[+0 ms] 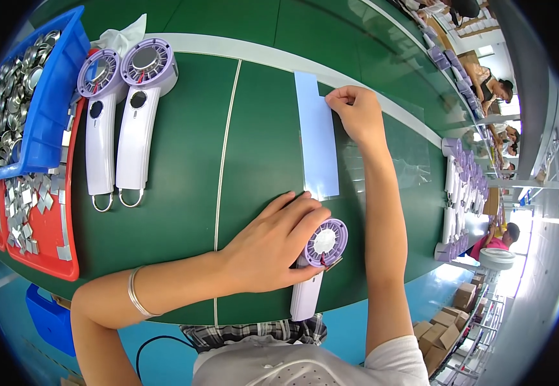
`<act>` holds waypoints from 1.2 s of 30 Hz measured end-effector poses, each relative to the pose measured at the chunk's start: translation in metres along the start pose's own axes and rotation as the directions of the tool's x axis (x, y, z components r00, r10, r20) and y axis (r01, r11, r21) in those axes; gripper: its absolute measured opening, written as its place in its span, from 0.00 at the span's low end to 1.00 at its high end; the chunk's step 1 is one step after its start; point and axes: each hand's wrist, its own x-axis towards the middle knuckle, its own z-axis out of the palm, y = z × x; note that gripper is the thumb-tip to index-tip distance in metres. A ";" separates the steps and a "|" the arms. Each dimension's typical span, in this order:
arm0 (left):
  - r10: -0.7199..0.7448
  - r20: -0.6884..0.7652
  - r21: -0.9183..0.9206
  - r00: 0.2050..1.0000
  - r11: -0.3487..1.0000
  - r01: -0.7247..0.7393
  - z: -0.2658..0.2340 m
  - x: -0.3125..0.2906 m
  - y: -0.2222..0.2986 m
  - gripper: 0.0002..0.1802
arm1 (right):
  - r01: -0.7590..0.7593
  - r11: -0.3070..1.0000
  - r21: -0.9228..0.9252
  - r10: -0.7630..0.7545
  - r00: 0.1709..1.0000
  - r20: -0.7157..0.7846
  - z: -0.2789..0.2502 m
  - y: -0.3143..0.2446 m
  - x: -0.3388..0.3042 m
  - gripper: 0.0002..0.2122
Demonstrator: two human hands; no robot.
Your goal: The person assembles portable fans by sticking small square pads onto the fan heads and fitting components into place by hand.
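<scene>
My left hand [276, 239] is curled round a handheld fan [326, 241] with a purple round head and a white handle, low on the green table. Its thumb lies under the fan head, and the other fingertips reach the near end of a light-blue sheet [319, 141]. That sheet lies lengthwise, with a notch at its far right corner. At the notch, my right hand [357, 114] pinches the sheet's edge between thumb and forefinger. Clear plastic film [402, 151] lies right of the sheet, partly behind my right forearm.
Two similar fans [137, 122] lie at the left, beside a blue bin [54, 112] of round metal parts and a red tray [67, 212] of small metal squares. More fans [461, 186] stand in rows at the right. A blue stool [48, 318] is at lower left.
</scene>
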 end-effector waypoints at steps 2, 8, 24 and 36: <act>-0.031 0.010 -0.005 0.999 1.000 0.031 0.000 0.000 0.000 0.41 | 0.040 0.999 -0.029 -0.039 0.999 0.017 0.001 0.001 0.000 0.04; -0.012 -0.008 0.002 1.000 1.000 0.012 -0.001 0.001 0.000 0.42 | 0.445 0.852 -0.276 -0.505 0.839 -0.205 0.019 0.010 -0.018 0.04; -0.010 0.009 0.003 1.000 1.000 0.010 0.001 0.001 0.002 0.43 | 0.357 0.773 0.524 -0.258 0.932 -0.254 0.009 0.006 -0.025 0.12; -0.041 -0.008 -0.087 0.999 0.995 0.040 0.002 0.000 -0.001 0.46 | -0.066 0.650 0.757 -0.047 0.991 0.126 -0.070 -0.031 -0.177 0.17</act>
